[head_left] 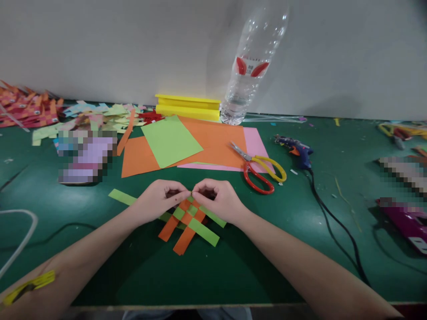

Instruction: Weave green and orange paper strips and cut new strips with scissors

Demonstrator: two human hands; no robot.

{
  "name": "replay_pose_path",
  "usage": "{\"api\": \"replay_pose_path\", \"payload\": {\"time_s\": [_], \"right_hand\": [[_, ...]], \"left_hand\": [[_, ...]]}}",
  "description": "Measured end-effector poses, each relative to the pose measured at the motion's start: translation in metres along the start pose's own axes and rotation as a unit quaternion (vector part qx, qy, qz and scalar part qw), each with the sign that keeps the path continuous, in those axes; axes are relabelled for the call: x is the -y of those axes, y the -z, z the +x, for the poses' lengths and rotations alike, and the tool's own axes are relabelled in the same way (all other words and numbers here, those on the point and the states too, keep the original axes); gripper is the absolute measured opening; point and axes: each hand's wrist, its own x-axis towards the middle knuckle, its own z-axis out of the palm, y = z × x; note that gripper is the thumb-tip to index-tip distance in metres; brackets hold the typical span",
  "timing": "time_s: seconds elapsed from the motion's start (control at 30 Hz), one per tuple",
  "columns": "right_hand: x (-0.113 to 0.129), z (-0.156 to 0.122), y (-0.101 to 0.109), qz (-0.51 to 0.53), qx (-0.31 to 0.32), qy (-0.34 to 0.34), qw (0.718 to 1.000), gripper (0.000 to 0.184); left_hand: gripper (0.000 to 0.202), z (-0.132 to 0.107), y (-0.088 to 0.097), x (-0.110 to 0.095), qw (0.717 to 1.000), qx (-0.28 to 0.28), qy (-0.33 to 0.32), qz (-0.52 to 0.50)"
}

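Surface: dark green worktop, plain grey wall behind. Woven orange-and-green paper-strip mat at front centre; left hand and right hand, each grip closed, pinching its far corner. Red-and-yellow-handled scissors near, right.

Bare green table opens near the front edge, below the woven strips, and out to their left. Beyond them flat paper sheets lie low, easy to pass over. To the right, scissors, a glue gun and its cord block the way; 1 bottle stands at the wall.
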Motion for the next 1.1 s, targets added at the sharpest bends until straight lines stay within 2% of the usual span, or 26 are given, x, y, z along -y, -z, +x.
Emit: {"api": "replay_pose_path", "payload": {"time_s": [0.27, 0.43, 0.63, 0.77, 0.9, 1.1], "right_hand": [[-0.0026, 0.0006, -0.0008, 0.038, 0.005, -0.040, 0.998, 0.011], [-0.0039, 0.0004, -0.0005, -0.008, 0.006, -0.017, 1.000, 0.016], [-0.0044, 0.0001, 0.0003, -0.003, -0.017, 0.001, 1.000, 0.017], [-0.0029, 0.0004, 0.0011, 0.012, -0.024, -0.003, 1.000, 0.018], [-0.0007, 0.0016, 0.0017, 0.009, -0.009, -0.001, 1.000, 0.014], [-0.0028, 0.0012, 0.0002, -0.010, -0.028, 0.020, 0.999, 0.013]], "left_hand": [[0.033, -0.0028, -0.0011, -0.0009, 0.998, -0.043, -0.035, 0.042], [0.034, -0.0020, -0.0003, -0.0024, 0.998, -0.050, -0.027, 0.033], [0.030, -0.0001, -0.0002, 0.0007, 1.000, -0.009, 0.007, 0.002], [0.041, 0.0007, -0.0014, 0.0047, 0.999, -0.010, 0.002, 0.040], [0.040, 0.0011, -0.0014, 0.0041, 0.999, -0.004, -0.001, 0.049], [0.035, 0.0012, 0.0001, 0.0005, 0.999, 0.006, 0.024, 0.040]]}}
